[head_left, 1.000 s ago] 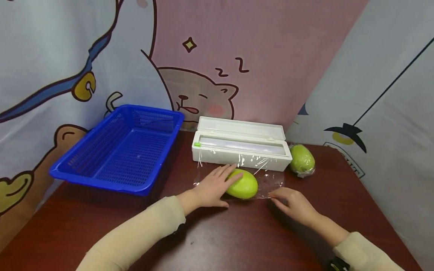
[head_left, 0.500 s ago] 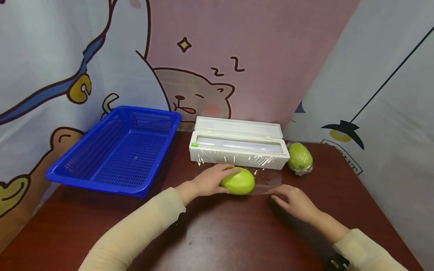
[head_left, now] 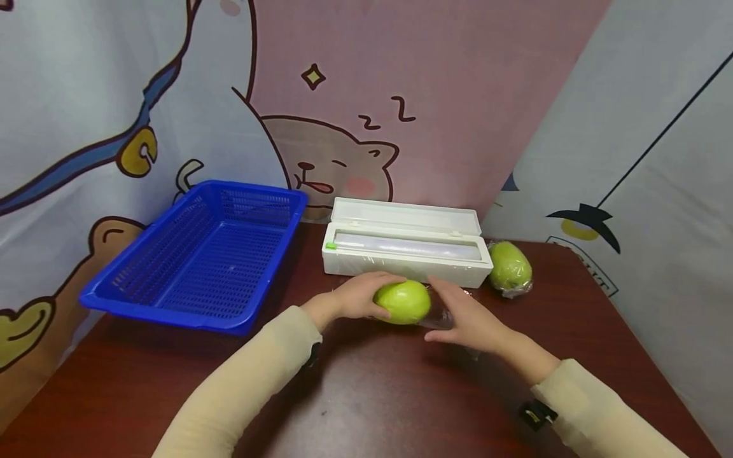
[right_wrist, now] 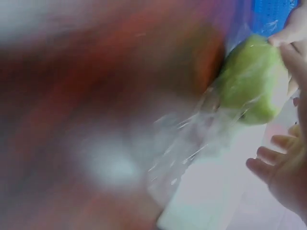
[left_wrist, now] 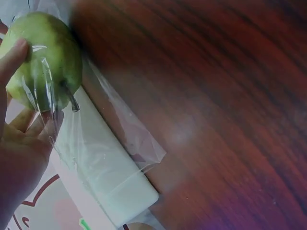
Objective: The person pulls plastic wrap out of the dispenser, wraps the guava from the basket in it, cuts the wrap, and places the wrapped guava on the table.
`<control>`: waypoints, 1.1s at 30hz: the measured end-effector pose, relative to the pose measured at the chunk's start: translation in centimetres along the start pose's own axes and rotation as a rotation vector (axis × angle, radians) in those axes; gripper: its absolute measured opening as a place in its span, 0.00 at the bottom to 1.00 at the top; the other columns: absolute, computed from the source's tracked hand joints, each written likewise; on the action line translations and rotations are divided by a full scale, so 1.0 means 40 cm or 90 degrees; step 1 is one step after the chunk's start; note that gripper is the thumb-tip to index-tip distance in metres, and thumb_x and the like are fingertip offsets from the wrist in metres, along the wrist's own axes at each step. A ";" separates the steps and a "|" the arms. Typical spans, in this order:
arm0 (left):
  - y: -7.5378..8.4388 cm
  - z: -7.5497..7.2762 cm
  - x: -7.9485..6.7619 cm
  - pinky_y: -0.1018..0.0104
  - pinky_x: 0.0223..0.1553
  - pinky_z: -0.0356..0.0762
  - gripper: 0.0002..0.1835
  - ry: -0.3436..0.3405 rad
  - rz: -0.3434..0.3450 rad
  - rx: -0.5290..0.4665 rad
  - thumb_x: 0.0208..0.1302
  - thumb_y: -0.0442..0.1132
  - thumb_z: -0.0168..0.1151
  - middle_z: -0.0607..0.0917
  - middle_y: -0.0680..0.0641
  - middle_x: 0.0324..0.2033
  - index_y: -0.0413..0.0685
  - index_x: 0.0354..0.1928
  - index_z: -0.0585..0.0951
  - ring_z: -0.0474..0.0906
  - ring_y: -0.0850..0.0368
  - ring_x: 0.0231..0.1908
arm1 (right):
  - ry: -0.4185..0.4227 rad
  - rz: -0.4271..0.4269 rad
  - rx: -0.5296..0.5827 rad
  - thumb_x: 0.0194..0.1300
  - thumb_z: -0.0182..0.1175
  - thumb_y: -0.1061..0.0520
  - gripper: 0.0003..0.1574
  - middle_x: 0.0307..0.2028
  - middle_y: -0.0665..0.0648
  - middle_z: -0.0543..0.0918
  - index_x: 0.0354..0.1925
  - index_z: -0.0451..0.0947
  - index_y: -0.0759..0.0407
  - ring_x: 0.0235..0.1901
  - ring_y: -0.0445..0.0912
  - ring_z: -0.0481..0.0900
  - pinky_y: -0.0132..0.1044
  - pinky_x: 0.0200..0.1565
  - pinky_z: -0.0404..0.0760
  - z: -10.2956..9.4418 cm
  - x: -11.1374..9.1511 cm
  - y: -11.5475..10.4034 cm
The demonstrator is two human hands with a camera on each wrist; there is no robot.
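Head view: one blue basket (head_left: 166,317) stands left, one open cling-film dispenser (head_left: 403,266) behind the hands, one wrapped pear (head_left: 510,267) at its right end. The left hand (head_left: 359,295) grasps a second pear (head_left: 403,302) before the dispenser; the right hand (head_left: 472,318) is beside it, fingers spread.

Left wrist view: clear film (left_wrist: 122,120) drapes that pear.

Right wrist view: right fingers (right_wrist: 269,155) extended, released.

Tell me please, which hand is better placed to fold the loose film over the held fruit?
Probably the right hand: it is spread beside the loose film, while the left hand grips the fruit.
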State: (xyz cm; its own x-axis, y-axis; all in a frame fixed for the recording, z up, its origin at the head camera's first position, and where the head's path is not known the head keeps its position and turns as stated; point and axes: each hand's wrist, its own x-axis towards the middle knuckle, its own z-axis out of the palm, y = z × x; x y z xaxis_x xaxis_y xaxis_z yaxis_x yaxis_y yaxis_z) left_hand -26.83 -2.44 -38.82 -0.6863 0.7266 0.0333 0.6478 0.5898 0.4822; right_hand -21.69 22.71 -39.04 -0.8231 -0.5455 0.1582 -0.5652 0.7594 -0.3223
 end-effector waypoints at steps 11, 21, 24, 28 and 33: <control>-0.004 -0.008 0.008 0.56 0.63 0.65 0.37 0.001 0.031 -0.015 0.54 0.43 0.69 0.72 0.45 0.61 0.52 0.66 0.66 0.68 0.52 0.61 | -0.018 -0.058 0.024 0.49 0.71 0.58 0.43 0.55 0.62 0.78 0.61 0.67 0.67 0.51 0.52 0.77 0.47 0.51 0.77 -0.012 0.077 0.007; -0.037 -0.003 0.008 0.57 0.61 0.66 0.36 -0.009 -0.022 -0.146 0.55 0.44 0.68 0.72 0.47 0.62 0.50 0.66 0.66 0.69 0.52 0.59 | -0.030 -0.041 0.135 0.48 0.72 0.56 0.39 0.54 0.64 0.79 0.58 0.72 0.68 0.54 0.56 0.76 0.51 0.53 0.75 -0.013 0.099 0.039; -0.045 -0.004 0.010 0.58 0.60 0.66 0.35 -0.011 -0.019 -0.161 0.56 0.44 0.67 0.72 0.48 0.62 0.51 0.66 0.66 0.69 0.53 0.58 | -0.034 -0.033 0.164 0.49 0.71 0.55 0.39 0.54 0.65 0.79 0.58 0.72 0.68 0.54 0.56 0.76 0.50 0.54 0.75 -0.011 0.104 0.050; -0.052 -0.006 0.014 0.58 0.60 0.66 0.35 -0.030 -0.024 -0.193 0.59 0.45 0.64 0.71 0.47 0.63 0.50 0.68 0.64 0.69 0.53 0.58 | -0.060 -0.012 0.218 0.52 0.68 0.53 0.39 0.55 0.67 0.77 0.59 0.70 0.70 0.53 0.58 0.78 0.48 0.52 0.77 -0.006 0.109 0.069; -0.058 -0.008 0.020 0.58 0.62 0.64 0.36 -0.052 -0.043 -0.218 0.62 0.45 0.61 0.68 0.46 0.65 0.49 0.70 0.60 0.67 0.53 0.61 | -0.081 0.013 0.215 0.54 0.67 0.49 0.40 0.56 0.66 0.76 0.61 0.69 0.66 0.54 0.57 0.76 0.47 0.52 0.77 -0.006 0.119 0.085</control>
State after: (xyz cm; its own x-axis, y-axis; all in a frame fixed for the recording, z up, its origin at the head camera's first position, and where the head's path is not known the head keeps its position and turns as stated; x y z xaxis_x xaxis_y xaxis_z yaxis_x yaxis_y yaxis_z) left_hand -28.99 -3.35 -39.66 -0.6859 0.7241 -0.0727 0.4436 0.4952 0.7470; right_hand -27.53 22.80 -39.16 -0.8088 -0.5869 0.0374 -0.4804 0.6228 -0.6174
